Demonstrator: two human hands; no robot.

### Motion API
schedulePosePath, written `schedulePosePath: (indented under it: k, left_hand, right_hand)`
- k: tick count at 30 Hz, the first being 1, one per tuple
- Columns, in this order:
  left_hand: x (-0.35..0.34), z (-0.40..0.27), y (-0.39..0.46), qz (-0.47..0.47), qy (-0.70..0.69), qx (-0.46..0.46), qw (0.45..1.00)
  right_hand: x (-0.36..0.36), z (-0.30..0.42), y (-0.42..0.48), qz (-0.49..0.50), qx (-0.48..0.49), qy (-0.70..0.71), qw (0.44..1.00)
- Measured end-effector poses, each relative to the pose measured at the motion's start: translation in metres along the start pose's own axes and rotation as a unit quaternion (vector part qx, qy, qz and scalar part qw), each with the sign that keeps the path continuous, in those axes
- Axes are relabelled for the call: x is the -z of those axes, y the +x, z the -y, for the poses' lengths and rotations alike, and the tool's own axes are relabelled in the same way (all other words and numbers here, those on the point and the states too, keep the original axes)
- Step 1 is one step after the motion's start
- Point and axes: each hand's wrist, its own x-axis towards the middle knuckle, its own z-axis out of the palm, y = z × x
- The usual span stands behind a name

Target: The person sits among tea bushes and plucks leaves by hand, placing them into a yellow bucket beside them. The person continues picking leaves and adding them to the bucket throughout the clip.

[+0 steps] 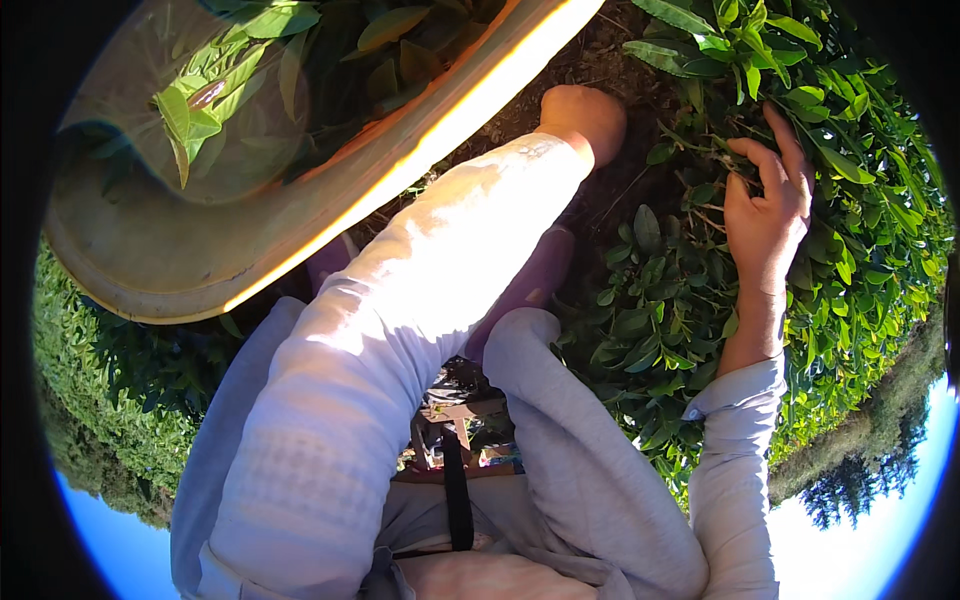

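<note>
My left arm, in a pale sleeve, reaches forward across the middle. Its hand [583,120] is bent down over dark soil beside the bush, and its fingers are hidden from me. On the right, my right hand [772,195] reaches into a leafy green bush [840,202]. Its thumb and fingers are spread around thin twigs [709,154], and I see nothing held between them. At the upper left lies a large yellowish tub [217,274], its rim brightly sunlit. Green leaves [191,120] show inside the rim, partly blurred by glare.
Bare soil [592,56] with dry litter runs between tub and bush. My knees [525,330] are bent, with purple footwear [536,262] below. A brown frame [469,410] and a black strap [456,487] show between my legs. More bushes [112,375] stand at left.
</note>
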Motion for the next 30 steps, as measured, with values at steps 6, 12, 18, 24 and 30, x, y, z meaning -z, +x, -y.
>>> schedulePosePath:
  k: [6,12,18,24,30]
  left_hand:
    - [0.003,0.029,-0.041,-0.012,-0.042,0.025,0.999]
    - [0.010,0.023,-0.044,-0.126,-0.075,-0.080,0.986]
    - [0.023,0.042,-0.096,-0.133,-0.087,-0.108,0.981]
    - [0.054,0.068,-0.137,-0.241,-0.126,-0.119,0.955]
    - [0.067,0.089,-0.196,-0.157,0.043,-0.140,0.977]
  right_hand:
    - [0.000,0.002,0.003,0.011,-0.033,0.024,0.999]
    - [-0.001,0.002,0.001,0.002,0.011,-0.003,1.000]
    - [0.000,0.000,0.001,-0.002,-0.010,0.018,1.000]
    - [0.000,-0.003,0.000,0.014,-0.013,0.024,1.000]
    - [-0.002,0.000,0.002,-0.005,0.017,0.009,1.000]
